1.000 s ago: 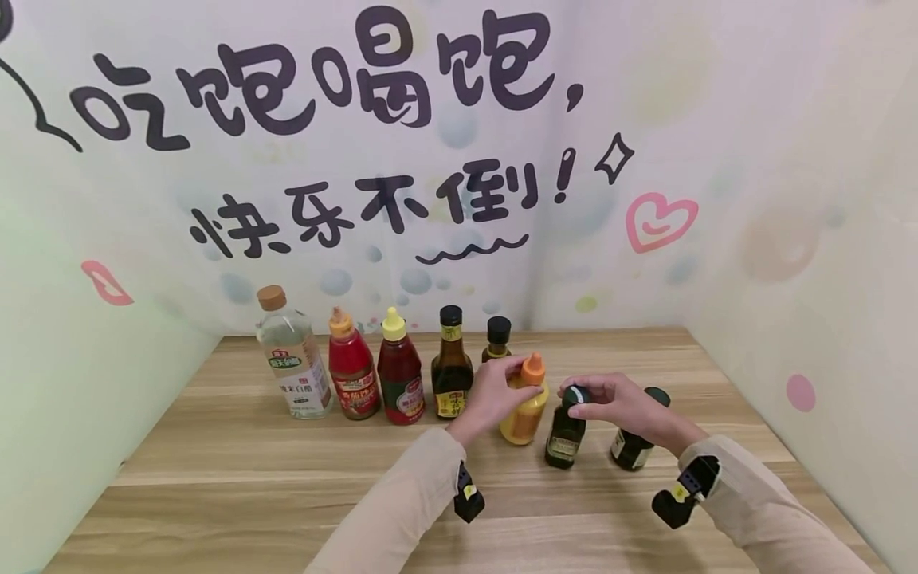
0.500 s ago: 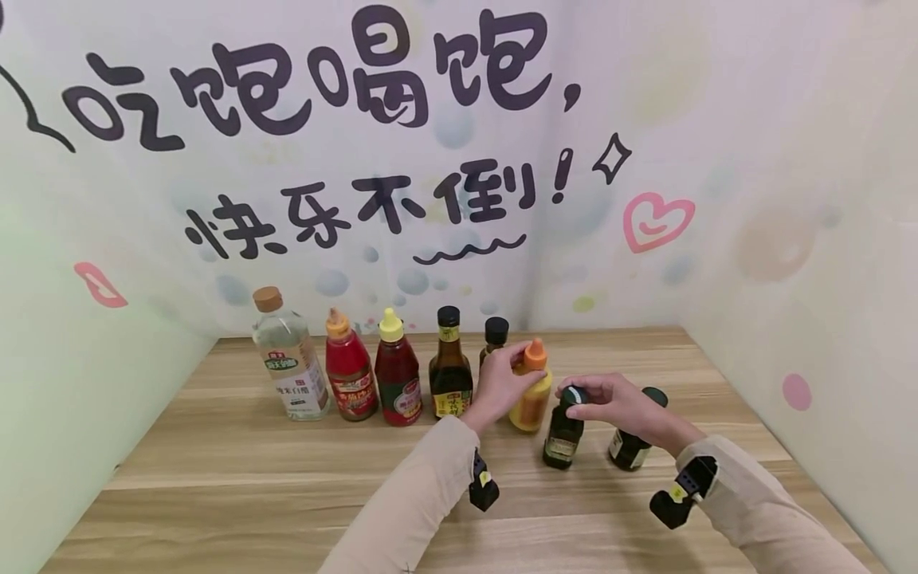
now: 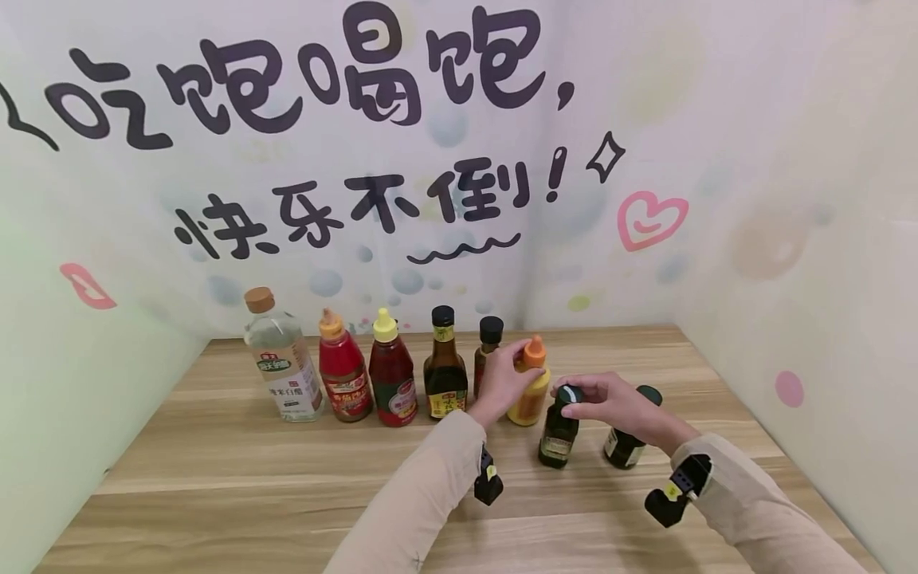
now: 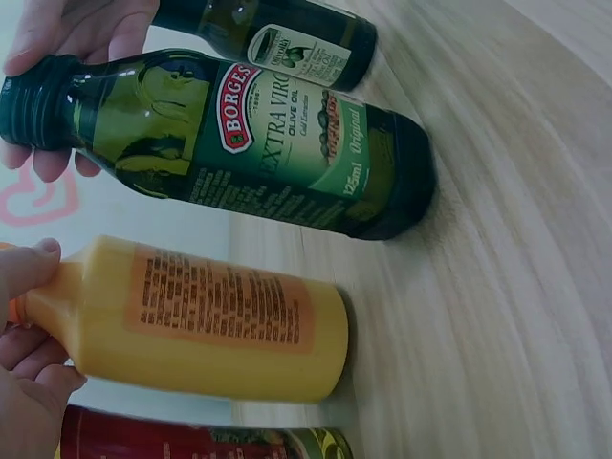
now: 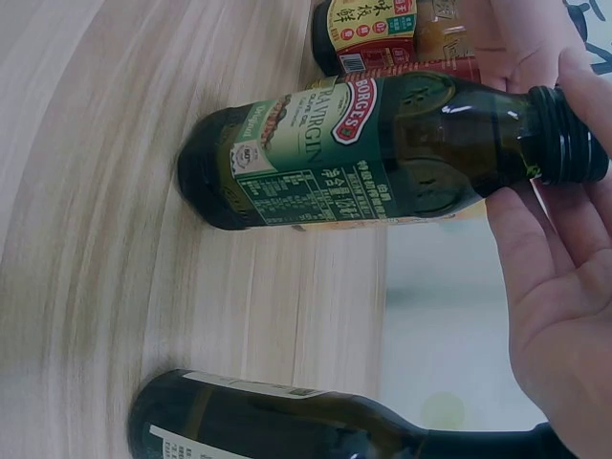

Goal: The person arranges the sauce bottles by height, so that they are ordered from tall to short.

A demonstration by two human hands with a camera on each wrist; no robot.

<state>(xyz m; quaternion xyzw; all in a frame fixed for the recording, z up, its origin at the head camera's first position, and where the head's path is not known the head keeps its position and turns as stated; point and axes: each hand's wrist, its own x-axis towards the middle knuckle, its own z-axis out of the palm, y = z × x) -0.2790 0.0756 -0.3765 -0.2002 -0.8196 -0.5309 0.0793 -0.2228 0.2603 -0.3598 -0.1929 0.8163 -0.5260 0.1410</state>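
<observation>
In the head view my left hand [image 3: 498, 387] pinches a yellow squeeze bottle [image 3: 531, 402] at its neck, just below the orange nozzle cap. The bottle stands upright on the wooden table, its brown-printed label showing in the left wrist view. To its right, my right hand [image 3: 618, 408] grips a dark green olive oil bottle [image 3: 558, 434] by the cap. That bottle's base is on the table, and its Borges label [image 4: 296, 134] faces the left wrist camera. A second dark bottle [image 3: 625, 448] stands beyond it, partly hidden behind the right hand.
Left of my hands, bottles stand in a row: clear vinegar [image 3: 288, 379], a red sauce bottle with an orange cap [image 3: 344, 375], another with a yellow cap [image 3: 392, 379], brown soy sauce [image 3: 445, 375] and a small black-capped bottle [image 3: 484, 359]. A printed wall sheet [image 3: 402, 263] hangs behind.
My left hand has shifted the yellow squeeze bottle back and slightly right, into line with the row. My right hand stays on the olive oil bottle. The head view has turned slightly.
</observation>
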